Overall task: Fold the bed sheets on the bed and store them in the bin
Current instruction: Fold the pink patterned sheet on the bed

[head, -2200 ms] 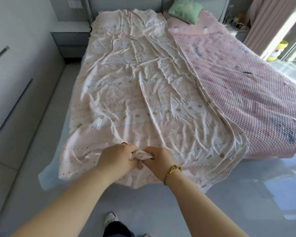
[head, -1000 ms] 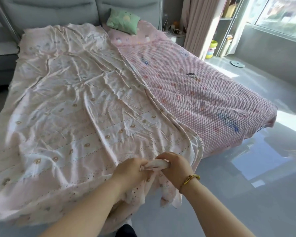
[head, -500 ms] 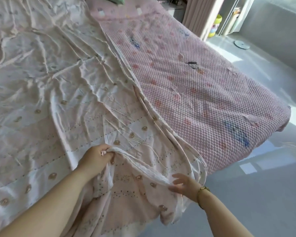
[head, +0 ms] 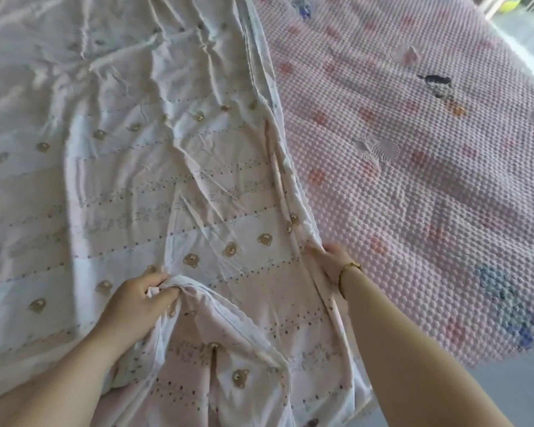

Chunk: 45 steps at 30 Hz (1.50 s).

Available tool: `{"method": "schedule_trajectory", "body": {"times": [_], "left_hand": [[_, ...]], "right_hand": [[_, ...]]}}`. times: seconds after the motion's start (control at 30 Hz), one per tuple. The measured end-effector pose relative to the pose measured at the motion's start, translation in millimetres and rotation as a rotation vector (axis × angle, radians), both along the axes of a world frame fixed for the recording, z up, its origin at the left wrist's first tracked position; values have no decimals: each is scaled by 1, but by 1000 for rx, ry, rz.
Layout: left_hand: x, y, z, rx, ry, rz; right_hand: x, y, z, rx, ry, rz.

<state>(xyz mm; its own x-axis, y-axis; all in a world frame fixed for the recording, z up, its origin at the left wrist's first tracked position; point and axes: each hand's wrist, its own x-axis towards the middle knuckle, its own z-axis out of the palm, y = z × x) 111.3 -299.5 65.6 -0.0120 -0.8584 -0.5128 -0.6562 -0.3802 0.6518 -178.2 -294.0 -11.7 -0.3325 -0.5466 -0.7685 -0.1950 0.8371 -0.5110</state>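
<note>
A pale pink bed sheet [head: 130,155] printed with small bears and dotted lines lies wrinkled over the left half of the bed. My left hand [head: 136,298] grips a bunched corner of the sheet's hem near the foot of the bed. My right hand [head: 332,261], with a gold bracelet at the wrist, holds the sheet's right edge where it meets the pink bubble-textured blanket [head: 429,167]; its fingers are partly tucked under the fabric. Between the two hands the sheet's end is turned up and shows its underside. No bin is in view.
The pink blanket covers the right half of the bed and hangs over its foot. Grey floor [head: 512,386] shows at the lower right, beyond the bed's corner.
My hands, together on one bunch of fabric a second ago, have moved apart. The right hand slid right along the hem to the sheet's edge. The view has dropped closer to the bed.
</note>
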Motion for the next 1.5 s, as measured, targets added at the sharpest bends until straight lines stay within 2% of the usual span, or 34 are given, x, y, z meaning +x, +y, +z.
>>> {"method": "schedule_trajectory", "body": {"times": [0.07, 0.1, 0.2, 0.3, 0.37, 0.47, 0.53, 0.63, 0.7, 0.8, 0.93, 1.0, 1.03, 1.1, 1.13, 1.2, 1.3, 1.43, 1.5], "left_hand": [[-5, 1, -4, 10, -19, 58], [-7, 1, -6, 10, -25, 85], [-13, 1, -2, -10, -40, 119], [-19, -1, -2, -33, -64, 123], [-20, -1, -3, -24, -79, 116], [-21, 0, -6, -7, -91, 110], [-22, 0, -7, 5, -92, 106], [-27, 1, -4, 9, -81, 81], [-29, 1, -4, -6, -86, 48], [-28, 3, 2, -48, -96, 35], [-27, 11, 14, -74, -70, 1], [-27, 18, 21, -90, -58, -33], [-25, 21, 24, -103, -50, -48], [-19, 33, 35, -126, -32, -77], [-13, 41, 42, -141, -26, -99], [-6, 54, 54, -148, -7, -135], [10, 77, 81, -176, 73, -174], [55, 121, 117, -279, 155, -215], [80, 145, 136, -316, 209, -191]], "right_hand": [[-18, -3, 4, 13, -174, -156], [-30, -4, 4, -15, -164, -238], [-66, 2, 6, -148, 128, -359], [-86, 11, 2, -86, 457, -245], [-86, 16, -4, -78, 522, -216], [-72, 15, -5, -237, 381, -262], [-61, 19, -3, -236, 227, -222], [-62, 26, 5, -75, 18, -172], [-78, 35, 10, 90, -28, -90], [-98, 57, 12, 59, 123, -148], [-91, 82, 10, 4, 476, -245], [-63, 85, 20, -114, 601, -153], [-41, 86, 29, -232, 539, -92], [18, 92, 58, -444, 171, 82], [52, 97, 74, -498, 26, 238], [101, 108, 84, -480, -64, 497], [144, 119, 96, -422, -41, 534], [166, 165, 102, -420, 142, 691], [172, 192, 102, -328, 175, 650]]}}
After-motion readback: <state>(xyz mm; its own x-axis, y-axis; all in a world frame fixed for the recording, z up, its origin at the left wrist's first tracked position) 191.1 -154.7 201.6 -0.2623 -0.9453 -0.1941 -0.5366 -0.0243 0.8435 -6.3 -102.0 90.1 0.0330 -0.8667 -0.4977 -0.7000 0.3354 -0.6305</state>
